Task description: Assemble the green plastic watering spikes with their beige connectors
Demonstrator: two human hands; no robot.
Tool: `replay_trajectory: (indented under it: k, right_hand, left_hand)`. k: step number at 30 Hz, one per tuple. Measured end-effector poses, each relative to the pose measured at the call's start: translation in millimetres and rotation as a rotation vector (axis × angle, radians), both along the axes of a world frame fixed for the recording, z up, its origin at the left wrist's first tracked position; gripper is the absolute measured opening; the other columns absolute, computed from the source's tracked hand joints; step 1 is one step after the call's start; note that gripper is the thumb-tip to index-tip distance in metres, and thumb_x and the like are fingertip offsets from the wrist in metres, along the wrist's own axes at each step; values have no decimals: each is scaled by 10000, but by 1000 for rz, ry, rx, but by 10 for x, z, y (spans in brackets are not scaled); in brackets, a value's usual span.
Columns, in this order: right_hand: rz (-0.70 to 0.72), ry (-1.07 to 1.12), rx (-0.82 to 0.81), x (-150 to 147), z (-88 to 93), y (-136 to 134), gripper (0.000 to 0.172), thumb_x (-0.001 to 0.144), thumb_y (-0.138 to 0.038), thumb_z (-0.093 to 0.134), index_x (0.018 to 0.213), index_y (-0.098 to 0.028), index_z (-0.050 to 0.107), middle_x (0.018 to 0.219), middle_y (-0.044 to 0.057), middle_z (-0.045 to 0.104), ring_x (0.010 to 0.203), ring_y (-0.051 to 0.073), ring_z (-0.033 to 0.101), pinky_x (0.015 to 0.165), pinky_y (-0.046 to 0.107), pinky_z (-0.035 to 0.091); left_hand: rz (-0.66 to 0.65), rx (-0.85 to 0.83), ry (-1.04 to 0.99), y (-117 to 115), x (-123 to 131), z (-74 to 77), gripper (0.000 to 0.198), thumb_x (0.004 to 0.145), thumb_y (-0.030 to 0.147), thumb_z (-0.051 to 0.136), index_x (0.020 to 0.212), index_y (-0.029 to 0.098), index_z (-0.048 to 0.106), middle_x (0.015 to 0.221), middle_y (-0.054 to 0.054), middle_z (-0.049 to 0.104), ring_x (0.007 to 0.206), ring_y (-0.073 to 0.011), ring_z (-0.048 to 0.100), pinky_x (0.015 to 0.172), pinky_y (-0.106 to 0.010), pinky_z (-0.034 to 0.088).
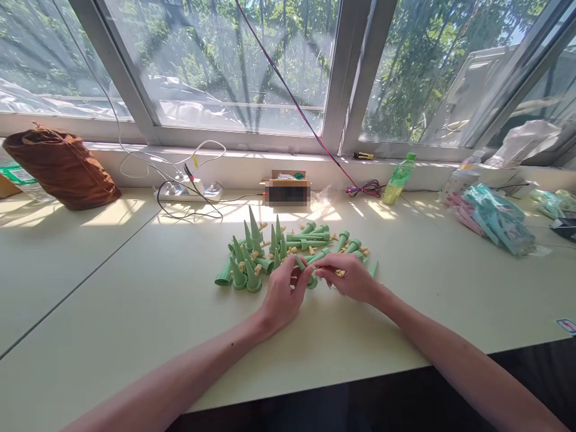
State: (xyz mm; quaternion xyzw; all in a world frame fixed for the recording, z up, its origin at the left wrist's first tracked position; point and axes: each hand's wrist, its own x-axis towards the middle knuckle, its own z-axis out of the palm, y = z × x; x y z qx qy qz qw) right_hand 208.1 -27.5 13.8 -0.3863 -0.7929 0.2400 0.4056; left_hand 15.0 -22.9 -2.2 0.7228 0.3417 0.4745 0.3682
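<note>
Left hand grips a green spike over the tabletop, tip aimed up and leftward, long axis slanting down-right to its wide end; right hand works fingers-together alongside, its grasp impossible to tell. Just beyond, green cones stand tips up.

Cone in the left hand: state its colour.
The cone is pale green; the head view, the only one here, shows it best.

Green cones, tan fittings (brown bag too), pale yellowish table.
</note>
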Motion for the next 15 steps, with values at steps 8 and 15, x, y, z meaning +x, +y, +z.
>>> replay_trajectory:
  k: [8, 15]
  right_hand:
    - [32, 27, 2, 3, 10, -9, 224, 953, -367, 619, 1077, -207, 715, 724, 27, 673, 594, 159, 619, 623, 295, 498]
    - [49, -19, 55, 12, 13, 2, 190, 987, -333, 566, 1015, -225, 721, 725, 23, 659, 629, 161, 599, 658, 302, 483]
  left_hand:
    - [44, 28, -54, 1, 1, 14, 214, 980, 387, 519, 892, 194, 495, 672, 36, 538, 495, -69, 512, 425, -148, 377]
    - [50, 52, -53, -1, 6, 7, 196, 988, 360, 506, 888, 194, 482, 686, 36, 534, 507, -67, 513, 425, -146, 371]
